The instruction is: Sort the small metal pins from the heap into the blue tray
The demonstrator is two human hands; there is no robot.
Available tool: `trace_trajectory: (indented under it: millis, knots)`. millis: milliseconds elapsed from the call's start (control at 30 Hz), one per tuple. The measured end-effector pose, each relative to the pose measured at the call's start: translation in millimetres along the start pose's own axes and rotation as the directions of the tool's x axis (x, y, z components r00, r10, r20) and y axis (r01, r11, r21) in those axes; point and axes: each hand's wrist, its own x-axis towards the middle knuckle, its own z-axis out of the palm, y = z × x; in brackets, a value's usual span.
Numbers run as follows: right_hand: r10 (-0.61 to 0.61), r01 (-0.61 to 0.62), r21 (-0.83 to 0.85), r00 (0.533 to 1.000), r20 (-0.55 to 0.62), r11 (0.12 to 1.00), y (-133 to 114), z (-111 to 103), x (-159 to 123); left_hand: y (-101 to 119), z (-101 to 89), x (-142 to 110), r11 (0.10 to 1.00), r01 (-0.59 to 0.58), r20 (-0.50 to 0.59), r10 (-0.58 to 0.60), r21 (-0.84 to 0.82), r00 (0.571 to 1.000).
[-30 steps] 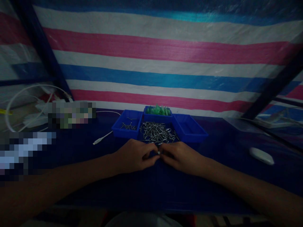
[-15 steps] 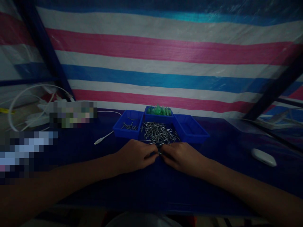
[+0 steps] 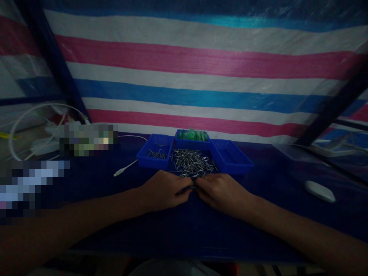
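Note:
My left hand point(image 3: 165, 189) and my right hand point(image 3: 221, 191) rest on the dark blue table point(image 3: 184, 226), fingertips pinched together where they meet. What they pinch is too small and dark to make out. Just beyond them lies a pile of small metal nails point(image 3: 192, 163). A blue tray point(image 3: 155, 155) left of the pile holds a few nails. A second blue tray point(image 3: 232, 161) stands to the right. A third blue tray point(image 3: 192, 142) behind the pile holds green plastic pieces point(image 3: 192, 134).
A white cable with a plug point(image 3: 125, 168) lies left of the trays. A white oval object point(image 3: 319, 191) sits at the right. Looped white cables point(image 3: 34, 126) lie far left. A striped tarpaulin point(image 3: 201, 69) hangs as the back wall.
Both hands have stayed close together at the pile's near edge. The small bright tip seen between the fingers a second ago is now hidden by them.

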Motion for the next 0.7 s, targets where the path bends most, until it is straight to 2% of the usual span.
trace_trajectory:
  millis: [167, 300, 433, 700]
  knots:
    - [0.035, -0.032, 0.048, 0.998, -0.059, 0.998, 4.0, -4.4, -1.0, -1.7, -0.8, 0.5, 0.995, 0.099, 0.007, -0.099, -0.018, 0.995]
    - [0.021, -0.007, 0.182, 0.997, -0.073, 0.983, 3.0, -5.2, -1.4, -2.3, -0.8, 2.1, 0.983, 0.143, 0.058, -0.137, -0.118, 0.989]
    - [-0.024, 0.040, 0.264, 0.998, -0.065, 0.964, -0.2, -2.7, -0.5, -2.5, 0.3, 2.4, 0.979, 0.116, 0.096, -0.101, -0.169, 0.990]
    - [0.006, 0.004, 0.327, 1.000, -0.029, 0.945, -0.2, -4.5, 0.1, -2.4, 2.6, 3.7, 0.988, 0.029, 0.084, -0.016, -0.153, 0.996]
